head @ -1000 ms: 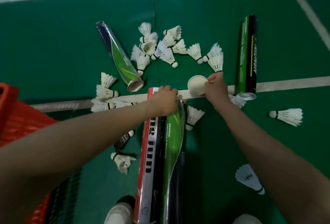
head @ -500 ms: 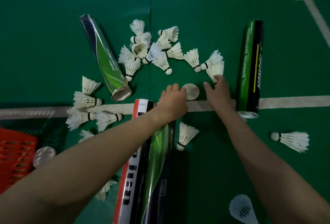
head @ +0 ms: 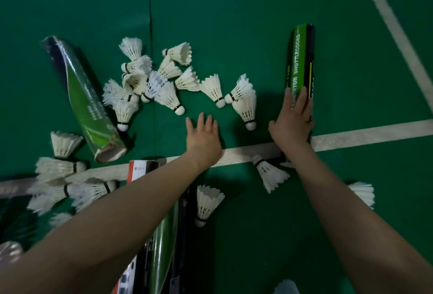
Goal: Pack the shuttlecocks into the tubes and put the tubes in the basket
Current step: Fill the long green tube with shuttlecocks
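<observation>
Several white feather shuttlecocks [head: 152, 78] lie scattered on the green court floor. A green and black tube [head: 301, 59] lies at the right; my right hand [head: 293, 118] rests on its near half with fingers laid straight along it and the thumb spread left. My left hand [head: 202, 136] hovers flat over the floor just past the white line, fingers straight and spread, holding nothing. Another green tube [head: 86, 104] lies at the left, open end toward me. A red and white tube [head: 140, 169] and a green one [head: 164, 247] lie under my left forearm. No basket is in view.
A white court line [head: 351, 136] runs across under both wrists. Single shuttlecocks lie near me [head: 207, 202], by my right forearm [head: 269, 174] and at the far right [head: 362, 193]; more are bunched at the left [head: 61, 167]. A blurred round lid [head: 9, 250] shows at bottom left.
My left hand let go of the near tubes and reached forward with spread fingers. My right hand moved right onto the green and black tube. The white round lid and red basket are out of sight.
</observation>
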